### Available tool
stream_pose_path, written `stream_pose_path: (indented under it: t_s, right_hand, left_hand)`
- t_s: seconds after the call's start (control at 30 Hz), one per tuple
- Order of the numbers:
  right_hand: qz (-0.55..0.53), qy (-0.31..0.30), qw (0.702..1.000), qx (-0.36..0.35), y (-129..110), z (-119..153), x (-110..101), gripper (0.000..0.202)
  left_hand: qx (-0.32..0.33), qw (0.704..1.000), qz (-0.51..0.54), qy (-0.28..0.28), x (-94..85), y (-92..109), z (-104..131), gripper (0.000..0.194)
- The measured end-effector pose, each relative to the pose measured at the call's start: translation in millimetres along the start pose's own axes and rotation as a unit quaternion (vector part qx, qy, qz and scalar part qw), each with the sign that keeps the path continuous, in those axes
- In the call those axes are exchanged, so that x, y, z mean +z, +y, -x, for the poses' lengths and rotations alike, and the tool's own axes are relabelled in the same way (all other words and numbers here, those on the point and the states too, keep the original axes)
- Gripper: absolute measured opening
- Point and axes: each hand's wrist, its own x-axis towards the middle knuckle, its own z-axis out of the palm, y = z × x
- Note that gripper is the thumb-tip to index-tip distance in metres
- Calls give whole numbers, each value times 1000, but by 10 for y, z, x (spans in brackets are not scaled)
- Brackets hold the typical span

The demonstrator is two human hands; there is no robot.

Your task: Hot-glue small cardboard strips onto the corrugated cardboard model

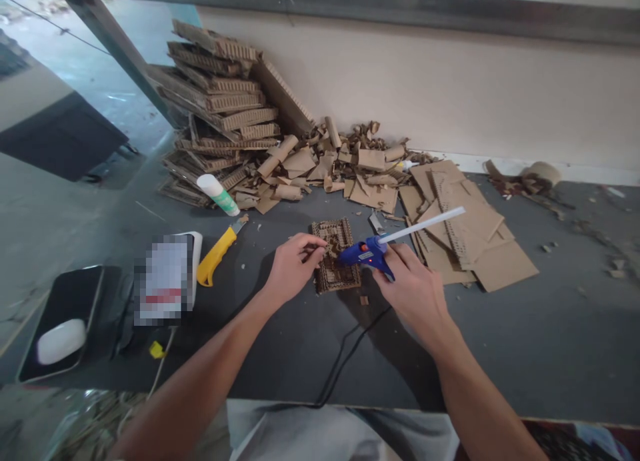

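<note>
A small rectangular piece built from corrugated cardboard strips lies on the dark table between my hands. My right hand is closed round a blue hot glue gun, its nozzle pointing left over the cardboard piece. A white glue stick juts from the gun's back end, and a black cord trails toward me. At the piece's left edge, the fingertips of my left hand are pinched together. Whatever they hold, if anything, is too small to make out.
Stacked cardboard panels rise at the back left beside heaped scraps. Flat cardboard sheets lie right. On the left are a yellow utility knife, a white-and-green glue tube, a phone and a white case.
</note>
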Motion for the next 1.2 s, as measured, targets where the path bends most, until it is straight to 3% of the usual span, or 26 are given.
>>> stream_pose_path:
  t_s: [0.2, 0.53, 0.7, 0.83, 0.93, 1.03, 1.2]
  right_hand:
    - [2, -11, 1000, -11, -5, 4, -61, 31]
    - [2, -21, 1000, -19, 14, 9, -117, 31]
    - [7, -20, 999, -24, 22, 36, -121, 31]
    - [3, 19, 999, -31, 36, 13, -132, 27]
    - [-20, 79, 997, 10, 73, -32, -118, 18]
    - [-49, 120, 987, 93, 135, -72, -52, 24]
    - [-117, 129, 966, 190, 228, -67, 118, 33]
  left_hand:
    - [37, 999, -39, 9, 19, 7, 7, 12]
    - [10, 995, -97, 2, -12, 142, 24, 14]
    - [56, 993, -102, 19, 11, 107, 21, 14]
    - [71, 992, -100, 32, 26, 89, 32, 13]
    - [61, 995, -64, 45, 35, 110, 54, 11]
    - [70, 994, -61, 54, 44, 146, 77, 9]
    - [137, 981, -130, 55, 68, 198, 91, 11]
